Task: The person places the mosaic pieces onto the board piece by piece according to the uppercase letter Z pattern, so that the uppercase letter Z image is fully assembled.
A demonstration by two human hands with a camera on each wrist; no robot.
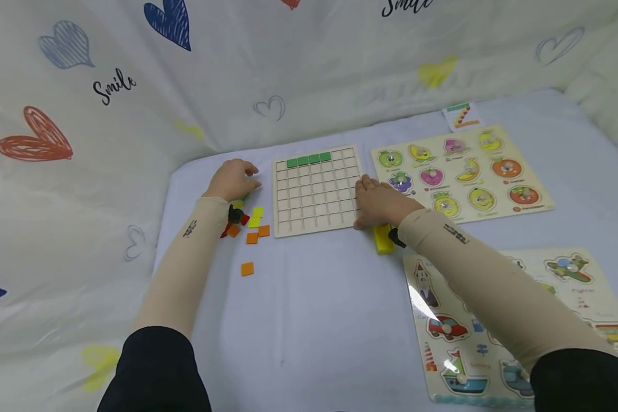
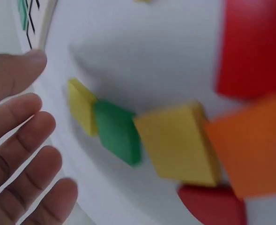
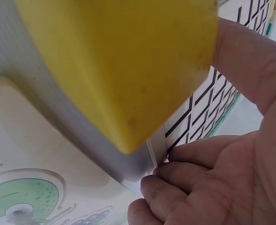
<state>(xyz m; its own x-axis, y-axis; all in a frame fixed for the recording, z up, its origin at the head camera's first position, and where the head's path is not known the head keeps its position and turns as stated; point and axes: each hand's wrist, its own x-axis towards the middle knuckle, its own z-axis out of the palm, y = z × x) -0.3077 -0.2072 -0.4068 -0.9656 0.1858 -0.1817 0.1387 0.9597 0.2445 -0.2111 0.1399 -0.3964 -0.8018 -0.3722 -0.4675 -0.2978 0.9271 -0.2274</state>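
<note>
A pale wooden grid board (image 1: 314,197) lies on the table, with several green tiles (image 1: 309,159) in a row along its far edge. My right hand (image 1: 383,201) rests on the board's right edge, its fingers fairly straight. Under that wrist is a yellow block (image 1: 383,240), large in the right wrist view. My left hand (image 1: 233,179) hovers left of the board, fingers apart and holding nothing. Below it lie loose tiles: a green tile (image 2: 118,132), a yellow tile (image 2: 177,143) and an orange tile (image 2: 255,145) among them. Red pieces (image 2: 212,204) are partly hidden.
A fruit puzzle board (image 1: 463,174) lies to the right, with a small printed card (image 1: 462,117) behind it. Nearer, a vehicle puzzle board (image 1: 422,355) sits partly under the right forearm. One orange tile (image 1: 247,269) lies apart on the white cloth. A patterned curtain (image 1: 314,63) hangs behind.
</note>
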